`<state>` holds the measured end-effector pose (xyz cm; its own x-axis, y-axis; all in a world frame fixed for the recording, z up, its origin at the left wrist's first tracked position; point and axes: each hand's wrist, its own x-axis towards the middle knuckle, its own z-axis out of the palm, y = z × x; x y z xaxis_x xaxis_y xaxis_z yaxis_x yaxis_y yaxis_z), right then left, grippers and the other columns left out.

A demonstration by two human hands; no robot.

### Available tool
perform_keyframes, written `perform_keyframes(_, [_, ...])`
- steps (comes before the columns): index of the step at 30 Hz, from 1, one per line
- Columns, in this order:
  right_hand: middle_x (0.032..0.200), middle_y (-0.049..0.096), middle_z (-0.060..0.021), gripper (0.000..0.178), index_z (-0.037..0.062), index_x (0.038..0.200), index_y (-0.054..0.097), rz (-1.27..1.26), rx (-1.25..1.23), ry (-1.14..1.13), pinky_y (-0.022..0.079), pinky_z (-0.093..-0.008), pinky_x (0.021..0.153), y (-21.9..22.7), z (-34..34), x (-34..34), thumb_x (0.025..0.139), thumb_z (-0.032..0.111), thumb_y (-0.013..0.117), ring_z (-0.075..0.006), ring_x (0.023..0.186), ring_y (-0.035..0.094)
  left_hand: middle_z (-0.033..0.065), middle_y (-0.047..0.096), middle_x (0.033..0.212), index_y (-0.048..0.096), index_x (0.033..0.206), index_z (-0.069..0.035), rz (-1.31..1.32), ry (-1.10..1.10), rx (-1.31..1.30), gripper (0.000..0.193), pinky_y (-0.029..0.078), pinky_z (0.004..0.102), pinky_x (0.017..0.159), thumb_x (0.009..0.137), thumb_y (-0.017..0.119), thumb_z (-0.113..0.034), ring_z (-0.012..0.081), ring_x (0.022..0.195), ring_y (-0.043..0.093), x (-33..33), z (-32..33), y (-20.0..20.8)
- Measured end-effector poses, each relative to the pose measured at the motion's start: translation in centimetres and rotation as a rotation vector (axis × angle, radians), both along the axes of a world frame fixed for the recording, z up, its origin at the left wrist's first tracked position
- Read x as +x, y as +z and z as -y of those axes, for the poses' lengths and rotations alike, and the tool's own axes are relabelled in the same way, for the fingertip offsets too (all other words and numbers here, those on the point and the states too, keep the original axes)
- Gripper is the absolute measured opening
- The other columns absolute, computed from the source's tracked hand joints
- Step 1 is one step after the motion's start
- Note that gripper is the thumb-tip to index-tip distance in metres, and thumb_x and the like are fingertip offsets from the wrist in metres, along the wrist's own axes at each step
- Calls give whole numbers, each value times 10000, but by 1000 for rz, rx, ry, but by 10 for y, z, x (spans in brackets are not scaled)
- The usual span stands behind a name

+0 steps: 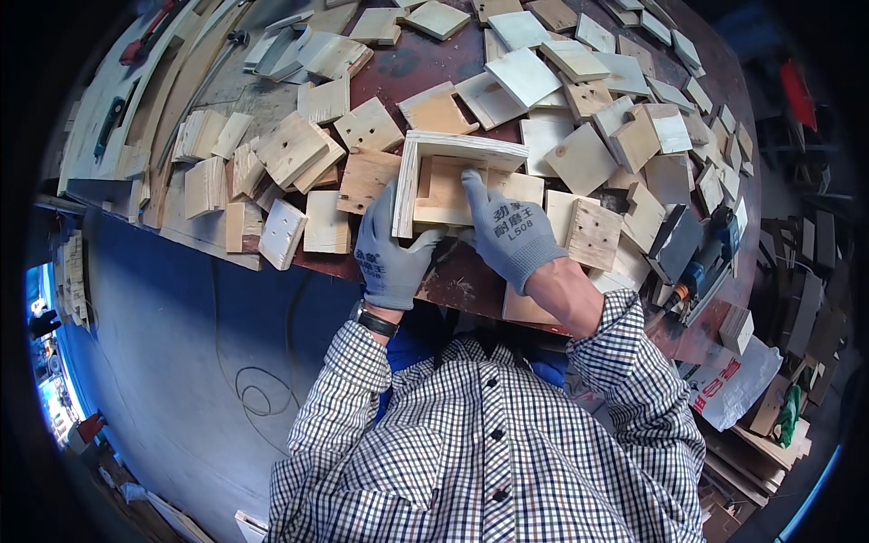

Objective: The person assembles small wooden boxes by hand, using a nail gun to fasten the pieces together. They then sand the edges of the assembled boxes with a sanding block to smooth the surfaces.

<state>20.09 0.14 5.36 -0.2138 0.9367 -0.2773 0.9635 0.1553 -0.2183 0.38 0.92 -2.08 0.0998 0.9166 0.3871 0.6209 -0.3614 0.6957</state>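
Two plywood boards meet at a corner in an L-shaped plywood piece, held over the near edge of the table. My left hand, in a grey glove, is closed round its left board, with the thumb near the lower end. Inside the corner sits a small wooden board. My right hand, gloved too, grips this board at its right side, thumb on top; its other fingers are mostly hidden. Loose wooden blocks lie close around both hands.
Many wooden blocks cover the dark red table. A power drill lies at the right edge. At the far left are a hammer and a red-handled tool. A cable coils on the floor.
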Motion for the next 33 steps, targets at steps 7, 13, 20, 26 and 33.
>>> perform_keyframes(7, [1129, 708, -259, 717, -9, 1599, 305, -127, 49, -42, 586, -487, 801, -18, 8, 8, 1016, 262, 622, -406, 923, 742, 147, 682, 1311, 582, 1393, -56, -11, 19, 7, 822, 547, 430, 1017, 668, 951, -171, 351, 1183, 675, 3, 3, 6])
perform_keyframes(13, [1159, 700, -263, 732, -3, 1609, 282, -178, 45, -39, 580, -502, 828, -22, 9, 11, 1016, 263, 616, -429, 933, 732, 153, 685, 1294, 585, 1391, -58, 21, 26, -37, 827, 553, 441, 1000, 660, 951, -180, 359, 1157, 682, 4, 3, 6])
perform_keyframes(20, [1159, 697, -272, 719, 2, 1612, 283, -196, 33, -50, 583, -503, 818, -22, 10, 10, 1024, 268, 599, -436, 919, 730, 168, 696, 1251, 591, 1379, -41, 10, 24, -20, 822, 564, 437, 972, 662, 959, -199, 360, 1120, 696, 3, 2, 6])
perform_keyframes(26, [1140, 697, -269, 728, 8, 1613, 285, -159, -41, -79, 579, -500, 838, -15, 5, 6, 1024, 291, 604, -441, 930, 727, 171, 696, 1255, 589, 1382, -35, -8, 14, 2, 827, 565, 433, 976, 663, 961, -208, 357, 1121, 697, 3, 1, 3])
perform_keyframes(33, [1156, 698, -258, 750, 7, 1601, 299, -194, 4, -29, 578, -496, 844, -19, 7, 11, 1009, 323, 633, -424, 951, 729, 121, 683, 1307, 592, 1392, -79, 50, 12, -30, 849, 555, 439, 1002, 639, 967, -198, 345, 1160, 679, -1, 1, 0])
